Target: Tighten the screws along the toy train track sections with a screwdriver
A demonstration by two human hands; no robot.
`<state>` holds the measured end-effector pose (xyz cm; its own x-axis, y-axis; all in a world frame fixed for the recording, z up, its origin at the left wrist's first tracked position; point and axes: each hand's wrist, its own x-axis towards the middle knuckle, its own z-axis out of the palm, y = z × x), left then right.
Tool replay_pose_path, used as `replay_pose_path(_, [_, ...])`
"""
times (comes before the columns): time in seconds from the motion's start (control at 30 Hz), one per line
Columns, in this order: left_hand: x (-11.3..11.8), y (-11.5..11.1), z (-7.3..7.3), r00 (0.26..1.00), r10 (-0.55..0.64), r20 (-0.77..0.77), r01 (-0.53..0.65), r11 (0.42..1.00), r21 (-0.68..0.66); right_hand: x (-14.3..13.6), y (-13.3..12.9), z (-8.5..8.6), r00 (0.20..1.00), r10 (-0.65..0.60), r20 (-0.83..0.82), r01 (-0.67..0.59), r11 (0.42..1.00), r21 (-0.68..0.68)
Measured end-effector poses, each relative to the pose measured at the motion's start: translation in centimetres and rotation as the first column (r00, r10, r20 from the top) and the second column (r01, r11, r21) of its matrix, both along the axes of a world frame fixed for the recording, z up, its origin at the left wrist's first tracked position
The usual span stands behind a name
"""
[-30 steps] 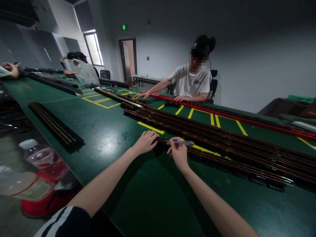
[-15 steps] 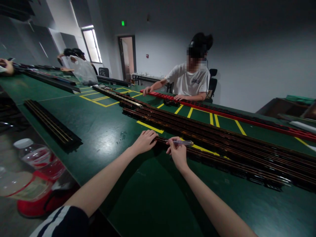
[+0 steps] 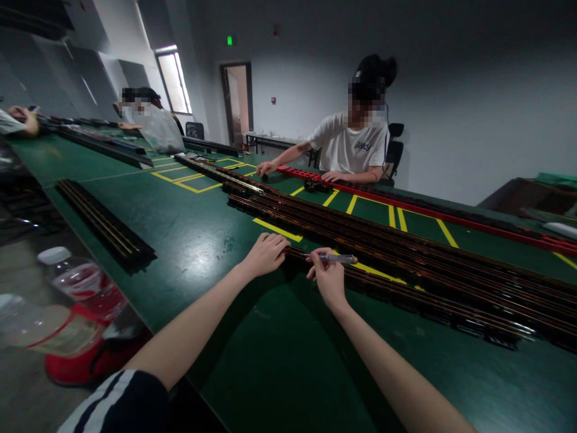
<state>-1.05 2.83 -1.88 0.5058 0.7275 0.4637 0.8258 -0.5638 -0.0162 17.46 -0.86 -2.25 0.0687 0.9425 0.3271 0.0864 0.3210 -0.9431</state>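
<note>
A long dark strip with copper-coloured rods [image 3: 428,305] lies along the green table [image 3: 252,373]. My left hand [image 3: 265,254] is closed over the strip's left end, fingers wrapped round it. Just right of it, my right hand [image 3: 328,273] pinches a screwdriver with a clear handle [image 3: 340,258]; the handle points right and the tip meets the strip between my hands. Behind both hands lies a bundle of similar dark strips [image 3: 360,231], running from the upper left to the right edge.
Across the table a person in a white shirt [image 3: 354,147] works at a long red rail [image 3: 406,207]. Another dark strip [image 3: 103,225] lies at the left. Plastic bottles [image 3: 83,279] stand beyond the left table edge. A plastic bag [image 3: 160,129] sits farther back.
The view has shifted slightly, moving the scene a little to the right. The person opposite has moved a hand off the red rail's end, with a small dark thing at the fingers. My hands keep their grip.
</note>
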Motion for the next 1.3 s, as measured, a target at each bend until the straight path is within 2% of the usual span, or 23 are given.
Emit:
replay_pose_path(0.47, [-0.02, -0.24, 0.02, 1.000, 0.005, 0.017, -0.005, 1.000, -0.019, 0.12, -0.08, 0.26, 0.996, -0.002, 0.087, 0.001, 1.000, 0.018])
replay_pose_path(0.77, [-0.48, 0.27, -0.07, 1.000, 0.019, 0.016, -0.017, 0.997, -0.078, -0.12, -0.26, 0.41, 0.998, -0.051, 0.021, 0.050, 0.999, 0.011])
replay_pose_path(1.0, [-0.73, 0.08, 0.29, 1.000, 0.020, -0.006, -0.021, 0.993, -0.119, 0.09, -0.12, 0.11, 0.999, -0.011, 0.030, 0.011, 1.000, 0.013])
replay_pose_path(1.3, [-0.64, 0.04, 0.29, 1.000, 0.000, 0.004, 0.000, 0.996, -0.086, -0.01, -0.24, 0.40, 0.999, -0.014, 0.044, 0.013, 1.000, 0.023])
